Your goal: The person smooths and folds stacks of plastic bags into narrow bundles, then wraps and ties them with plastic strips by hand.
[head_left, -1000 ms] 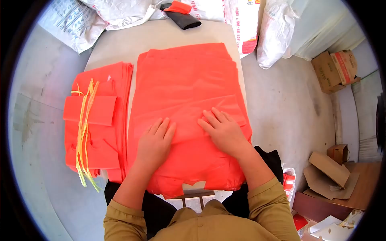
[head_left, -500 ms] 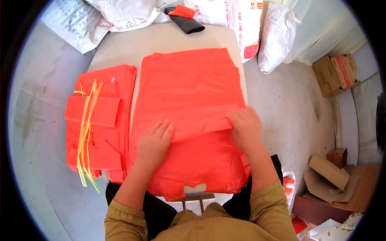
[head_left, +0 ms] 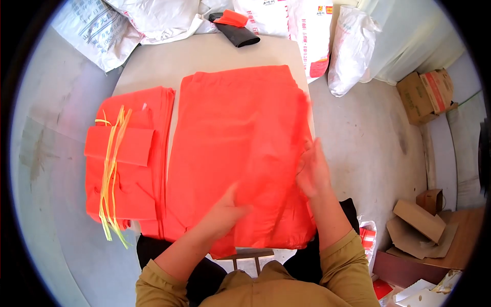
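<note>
A flat stack of thin red plastic bags (head_left: 230,117) lies before me. Its sheets are wrinkled at the near end, and the right part of the top sheet is smeared by motion. My left hand (head_left: 222,215) is over the lower middle of the stack, its fingers too blurred to show whether they grip. At the stack's right edge is my right hand (head_left: 313,169), fingers curled and closed on the edge of the top red bag. To the left lies a folded red bundle (head_left: 120,192) with loose yellow strips (head_left: 108,174) across it.
The stack rests on a beige table (head_left: 169,59). A black roll (head_left: 238,35) with a small red piece (head_left: 232,19) is at its far edge. White sacks (head_left: 158,18) stand behind. Cardboard boxes (head_left: 427,97) are on the right, with an opened carton (head_left: 419,225) nearer.
My left hand has moved right and nearer to my body. The fold across the top red bag has gone, and its right side now shifts. My right hand has turned at the edge.
</note>
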A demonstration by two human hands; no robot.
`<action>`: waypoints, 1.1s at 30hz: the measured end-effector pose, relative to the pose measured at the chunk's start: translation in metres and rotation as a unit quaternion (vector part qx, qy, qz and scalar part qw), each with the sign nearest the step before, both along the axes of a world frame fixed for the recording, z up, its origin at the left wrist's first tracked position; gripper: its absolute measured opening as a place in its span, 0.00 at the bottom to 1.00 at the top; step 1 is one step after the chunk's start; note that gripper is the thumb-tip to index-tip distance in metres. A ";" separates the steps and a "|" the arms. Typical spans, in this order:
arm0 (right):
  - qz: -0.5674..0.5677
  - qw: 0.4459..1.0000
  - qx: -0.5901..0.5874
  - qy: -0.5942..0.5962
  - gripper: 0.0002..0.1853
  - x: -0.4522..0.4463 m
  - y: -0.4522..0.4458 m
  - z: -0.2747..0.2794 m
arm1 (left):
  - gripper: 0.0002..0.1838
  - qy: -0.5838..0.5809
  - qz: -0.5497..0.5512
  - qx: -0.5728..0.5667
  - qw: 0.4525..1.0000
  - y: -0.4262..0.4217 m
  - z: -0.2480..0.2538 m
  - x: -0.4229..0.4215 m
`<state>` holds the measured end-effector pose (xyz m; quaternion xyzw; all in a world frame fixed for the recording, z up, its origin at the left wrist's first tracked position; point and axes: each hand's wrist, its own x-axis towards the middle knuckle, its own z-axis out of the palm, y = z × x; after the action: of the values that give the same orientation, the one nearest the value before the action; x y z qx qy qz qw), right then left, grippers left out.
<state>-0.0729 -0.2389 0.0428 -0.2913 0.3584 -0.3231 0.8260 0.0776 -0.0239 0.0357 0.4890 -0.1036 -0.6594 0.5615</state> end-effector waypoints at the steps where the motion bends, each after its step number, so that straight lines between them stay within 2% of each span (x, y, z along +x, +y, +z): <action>1: 0.031 0.999 -0.009 -0.002 0.34 0.001 0.000 -0.007 | 0.44 -0.015 -0.009 -0.003 1.000 -0.001 -0.007 -0.002; 3: 0.090 0.996 -0.025 -0.007 0.34 0.004 0.005 -0.017 | 0.49 -0.029 -0.021 -0.007 0.999 -0.002 -0.019 -0.004; 6: 0.105 0.970 -0.158 0.152 0.35 0.008 0.011 -0.018 | 0.53 -0.030 -0.020 -0.012 0.999 -0.003 -0.025 -0.005; 9: 0.144 0.942 -0.225 0.203 0.37 0.009 0.010 -0.013 | 0.55 -0.039 -0.014 -0.016 0.999 -0.005 -0.018 -0.007; 12: 0.117 0.917 -0.303 0.233 0.36 0.008 0.009 -0.026 | 0.57 -0.036 -0.015 -0.021 0.999 -0.005 -0.018 -0.007; 15: 0.111 0.742 -0.538 0.384 0.37 0.003 0.014 -0.017 | 0.59 -0.018 -0.020 -0.037 0.999 -0.001 -0.023 -0.006; 18: 0.191 0.795 -0.458 0.350 0.36 0.007 0.015 0.001 | 0.61 -0.023 -0.035 -0.035 0.999 -0.001 -0.024 -0.005; 21: 0.190 0.777 -0.502 0.328 0.30 0.007 0.017 -0.008 | 0.61 -0.040 -0.039 -0.059 0.997 -0.002 -0.021 -0.006; 24: 0.164 0.736 -0.593 0.281 0.22 0.010 0.015 -0.016 | 0.59 -0.065 -0.045 -0.092 0.993 -0.002 -0.022 -0.007; 27: 0.211 0.722 -0.581 0.311 0.16 0.010 0.019 -0.004 | 0.55 -0.125 -0.062 -0.110 0.984 -0.003 -0.021 -0.006; 33: 0.250 0.559 -0.638 0.467 0.17 0.012 0.019 0.017 | 0.46 -0.100 -0.078 -0.080 0.989 -0.001 -0.022 -0.005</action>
<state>-0.0611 -0.2198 0.0597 -0.9302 0.3073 -0.0669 0.1892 0.0726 -0.0253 0.0137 0.4965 -0.2492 -0.6388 0.5323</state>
